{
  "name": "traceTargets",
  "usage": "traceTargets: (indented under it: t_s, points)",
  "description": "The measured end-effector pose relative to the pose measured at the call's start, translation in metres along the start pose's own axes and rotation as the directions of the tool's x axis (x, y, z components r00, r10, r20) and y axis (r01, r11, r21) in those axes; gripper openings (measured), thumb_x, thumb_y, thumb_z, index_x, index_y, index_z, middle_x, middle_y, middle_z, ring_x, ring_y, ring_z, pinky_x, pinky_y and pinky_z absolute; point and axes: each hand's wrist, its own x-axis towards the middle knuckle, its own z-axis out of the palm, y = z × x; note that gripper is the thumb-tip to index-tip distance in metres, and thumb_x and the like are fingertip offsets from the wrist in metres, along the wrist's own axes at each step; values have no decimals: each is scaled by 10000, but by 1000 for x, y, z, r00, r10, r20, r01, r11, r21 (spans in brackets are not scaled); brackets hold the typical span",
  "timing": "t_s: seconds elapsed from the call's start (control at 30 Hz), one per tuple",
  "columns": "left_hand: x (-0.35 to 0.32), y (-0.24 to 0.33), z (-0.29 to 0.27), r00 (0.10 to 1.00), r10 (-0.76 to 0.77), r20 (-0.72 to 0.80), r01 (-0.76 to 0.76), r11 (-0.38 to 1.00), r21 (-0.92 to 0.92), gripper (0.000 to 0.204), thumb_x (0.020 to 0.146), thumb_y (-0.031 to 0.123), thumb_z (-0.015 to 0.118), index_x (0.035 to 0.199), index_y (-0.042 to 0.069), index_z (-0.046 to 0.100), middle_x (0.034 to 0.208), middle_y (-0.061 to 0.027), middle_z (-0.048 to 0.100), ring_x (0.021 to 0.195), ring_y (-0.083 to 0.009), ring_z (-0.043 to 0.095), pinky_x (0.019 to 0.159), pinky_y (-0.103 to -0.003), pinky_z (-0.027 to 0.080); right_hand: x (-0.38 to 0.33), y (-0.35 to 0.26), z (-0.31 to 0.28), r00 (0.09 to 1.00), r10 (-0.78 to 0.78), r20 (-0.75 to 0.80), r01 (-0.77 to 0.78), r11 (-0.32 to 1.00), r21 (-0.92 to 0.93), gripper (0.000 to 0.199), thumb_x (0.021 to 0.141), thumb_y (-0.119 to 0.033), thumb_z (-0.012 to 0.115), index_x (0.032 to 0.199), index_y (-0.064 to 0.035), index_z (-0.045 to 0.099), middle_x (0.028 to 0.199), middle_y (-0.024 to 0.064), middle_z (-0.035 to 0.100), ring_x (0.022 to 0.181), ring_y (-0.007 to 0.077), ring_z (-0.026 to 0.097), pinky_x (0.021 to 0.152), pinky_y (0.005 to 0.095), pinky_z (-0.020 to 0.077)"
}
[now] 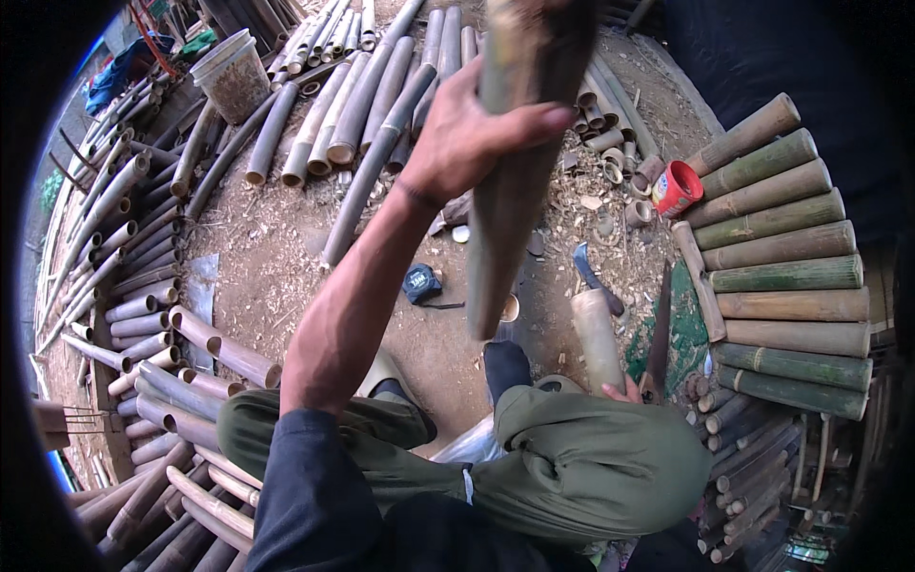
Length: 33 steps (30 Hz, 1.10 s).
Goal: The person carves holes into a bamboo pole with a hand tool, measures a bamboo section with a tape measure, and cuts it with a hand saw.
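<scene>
**Bamboo pole upright in your left hand**

Bamboo pole [519, 181] stands near vertical, lower end over the dirt before your knees. Your left hand [467, 133] wraps its upper part. Right hand [624, 391] low by the machete [660, 334], grip mostly hidden, can't tell

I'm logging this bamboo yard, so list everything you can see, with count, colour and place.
Held bamboo pole: one, green-tan, upright at centre.
Bamboo poles: many, grey-brown, on the ground at top.
Cut bamboo sections: about ten, green and tan, stacked at right.
Bucket: one, whitish, upper left.
Red can: one, upper right.
Tape measure: one, dark, on the ground at centre.
Blade: one, dark, at right.
Left hand: grips the held pole.
Right hand: mostly hidden behind the knee, by the blade.
</scene>
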Motion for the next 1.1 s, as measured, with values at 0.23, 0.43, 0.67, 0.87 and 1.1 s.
traceTargets:
  t_s: [0.23,0.43,0.67,0.87,1.1]
  points:
    - [18,-2,46,996,79,41,-82,993,80,836,621,434,863,1226,-55,557,1062,-158,668,940,-220,661,869,-329,537,-18,-27,-20,971,-139,-193,149,988,42,667,833,-361,692,1372,-38,467,1199,136,597,1081,242,572,968,363,421]
    - [-2,-25,44,991,110,70,-112,993,25,846,587,368,874,1235,-57,535,1080,-163,663,967,-216,648,894,-332,526,-65,-115,-11,991,-44,-123,76,959,273,720,811,-328,691,1392,-32,384,1081,142,593,912,250,626,789,371,516]
    - [-50,-24,70,929,333,164,-342,939,28,826,579,290,849,1270,-7,506,1082,-175,660,993,-268,672,885,-364,538,-129,-220,-51,778,-482,-403,505,861,-55,690,769,-303,722,1323,-12,433,1089,161,617,832,255,665,665,365,586]
    - [-45,-18,63,948,229,222,-237,971,8,711,578,260,807,1138,-65,516,911,-254,654,868,-399,662,787,-417,534,-223,-329,-101,334,-835,-437,459,549,-699,689,793,-295,710,1344,-3,419,1146,168,588,917,262,623,745,368,535]
    - [-58,-36,44,944,201,262,-211,977,11,786,573,253,819,1232,-18,486,956,-236,659,934,-363,670,822,-426,538,-219,-377,-76,327,-922,-210,214,289,-933,688,821,-287,695,1369,8,402,1214,176,554,1017,269,574,838,371,476]
